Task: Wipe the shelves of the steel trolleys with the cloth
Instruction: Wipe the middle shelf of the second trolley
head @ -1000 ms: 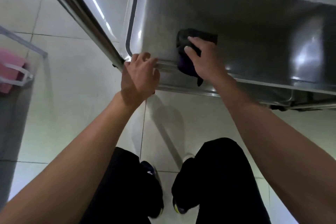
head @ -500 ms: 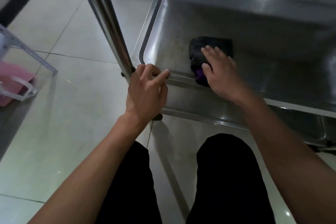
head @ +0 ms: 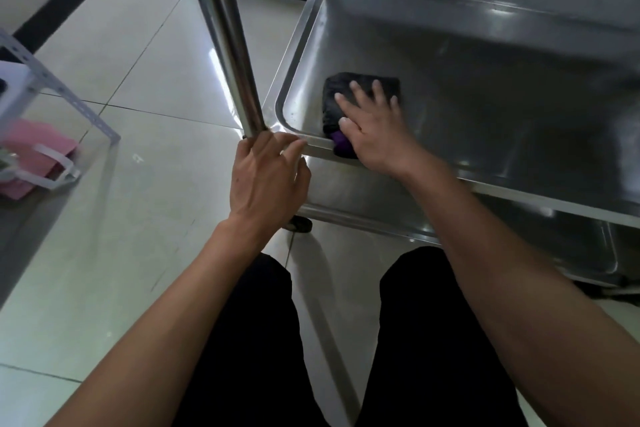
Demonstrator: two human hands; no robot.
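My right hand (head: pixel 375 133) lies flat on the cloth (head: pixel 360 94), fingers straight and spread, pressing it onto the floor of the trolley's shelf (head: pixel 485 104) near the left front corner; this grip is apart, not clamped, and a purple fold of the cloth peeks out under my palm at the front rim. My left hand (head: pixel 268 177) rests on that rim just beside the upright post (head: pixel 228 35), fingers loosely bent over the edge to steady the trolley, holding nothing I could lift away. To do this stroke well, I judge I should keep the palm weight even so the cloth slides as one pad instead of bunching under my fingertips, work right into the rounded corner where grime would likely collect, then draw long overlapping passes toward the far wall and across to the right, where most of the shelf looks not yet reached. The left hand should keep bracing, since a castor (head: pixel 299 225) shows below and the trolley may roll under a firm push. A lower shelf (head: pixel 571 253) waits underneath.
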